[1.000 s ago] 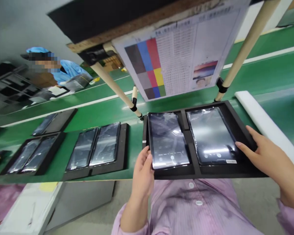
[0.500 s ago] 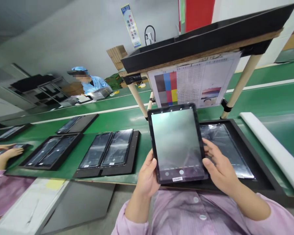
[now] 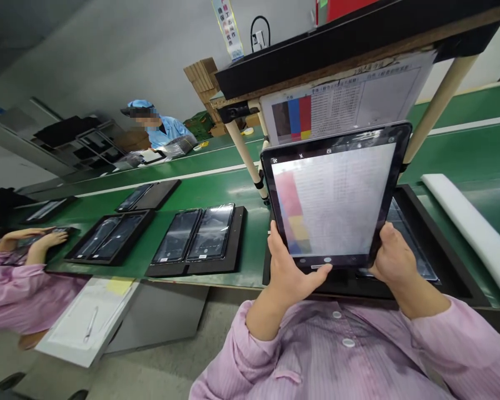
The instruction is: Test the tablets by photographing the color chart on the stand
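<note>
Grey walls enclose a long green bench [image 3: 255, 244] that runs left to right across the view, with a co-worker in blue [image 3: 170, 130] on its far left side and another person's pink sleeve [image 3: 20, 303] at the near left. Over the bench stands a shelf [image 3: 350, 41] on pale posts [image 3: 443, 105], an arrangement that presumably keeps the printed chart [image 3: 337, 108] beneath it facing the near side. A dark tray [image 3: 444, 250] rests at the near edge below, and a second tablet [image 3: 424, 268] shows partly inside it. Farther left, another tray [image 3: 235, 239] carries 2 tablets face up, leaving both screens in plain sight. On the right lies a white foam strip [image 3: 469, 233].

Raised above the dark tray, the held tablet [image 3: 337, 205] tilts with its back apparently toward the chart, since coloured blocks and lines of text fill its screen. The left hand [image 3: 289, 278] is partly open, gripping the lower left corner, its thumb stretched along the bottom bezel with the tip just below a round white button [image 3: 327, 260]. The right hand [image 3: 394, 253] is curled around the lower right corner. Holding by the corners probably keeps the screen visible; fingers behind it are hidden.

Compared with 0.5 s ago, the held tablet covers more of the chart, its screen shows coloured blocks instead of a pale green blur, and the left thumb has moved from the side edge to the bottom bezel.
</note>
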`<state>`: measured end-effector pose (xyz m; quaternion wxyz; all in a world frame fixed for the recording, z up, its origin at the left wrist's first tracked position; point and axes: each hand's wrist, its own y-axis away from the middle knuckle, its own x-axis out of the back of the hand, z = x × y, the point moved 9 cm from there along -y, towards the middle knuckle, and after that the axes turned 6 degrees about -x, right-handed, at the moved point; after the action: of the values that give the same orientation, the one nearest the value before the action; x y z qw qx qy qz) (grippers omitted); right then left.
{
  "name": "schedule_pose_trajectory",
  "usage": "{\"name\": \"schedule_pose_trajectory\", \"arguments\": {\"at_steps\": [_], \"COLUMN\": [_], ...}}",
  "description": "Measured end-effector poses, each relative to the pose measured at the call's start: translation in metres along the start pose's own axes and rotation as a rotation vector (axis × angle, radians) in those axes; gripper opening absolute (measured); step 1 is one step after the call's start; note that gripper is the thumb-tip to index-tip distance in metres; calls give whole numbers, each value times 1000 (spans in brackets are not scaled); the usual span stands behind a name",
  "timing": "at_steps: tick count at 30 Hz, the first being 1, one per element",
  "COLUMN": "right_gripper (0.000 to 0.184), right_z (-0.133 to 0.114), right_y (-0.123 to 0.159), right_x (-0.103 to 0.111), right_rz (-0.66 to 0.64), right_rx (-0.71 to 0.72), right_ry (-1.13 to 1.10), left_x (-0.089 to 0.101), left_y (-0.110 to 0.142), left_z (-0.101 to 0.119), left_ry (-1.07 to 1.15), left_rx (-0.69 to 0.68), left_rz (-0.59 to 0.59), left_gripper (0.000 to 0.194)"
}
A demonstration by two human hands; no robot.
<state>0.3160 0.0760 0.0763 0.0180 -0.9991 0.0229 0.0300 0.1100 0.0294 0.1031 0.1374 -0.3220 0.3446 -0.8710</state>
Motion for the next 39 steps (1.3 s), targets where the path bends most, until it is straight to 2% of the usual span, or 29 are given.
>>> {"name": "schedule_pose_trajectory", "arguments": {"at_steps": [4, 10, 16, 20, 22, 24, 27, 29, 34, 37, 39], "right_gripper": [75, 73, 72, 76, 79, 81, 84, 83, 66, 61, 61], "right_z": [1, 0, -2, 3, 4, 2, -10, -29, -84, -103, -107], "right_y": [3, 3, 3, 1, 2, 3, 8, 12, 17, 15, 15], "right_x": [2, 6, 5, 1, -2, -4, -3, -1, -4, -1, 1], "right_rz": [0, 30, 39, 1, -40, -68, -76, -91, -218, -198, -151], "right_rx": [-13, 11, 30, 16, 16, 30, 89, 183, 487, 651, 738], "right_ry": [53, 72, 68, -1, -37, -41, -8, 42, 252, 423, 500], "left_x": [-4, -5, -5, -3, -2, -1, -6, -11, -29, -39, -41], "left_y": [3, 4, 5, 6, 4, 1, 2, 4, 8, 15, 23], "left_z": [6, 3, 5, 2, -4, -17, -44, -55, -57, -58, -63], "left_ry": [-111, -102, -108, -88, 52, 333, 793, 966, 1167, 1236, 1235], "left_rx": [-35, 20, -6, 9, 53, 159, 442, 594, 738, 806, 861], "left_rz": [10, 42, 30, 43, 45, 64, 123, 149, 120, 110, 143], "left_gripper": [133, 133, 141, 136, 127, 104, 68, 55, 47, 48, 49]}}
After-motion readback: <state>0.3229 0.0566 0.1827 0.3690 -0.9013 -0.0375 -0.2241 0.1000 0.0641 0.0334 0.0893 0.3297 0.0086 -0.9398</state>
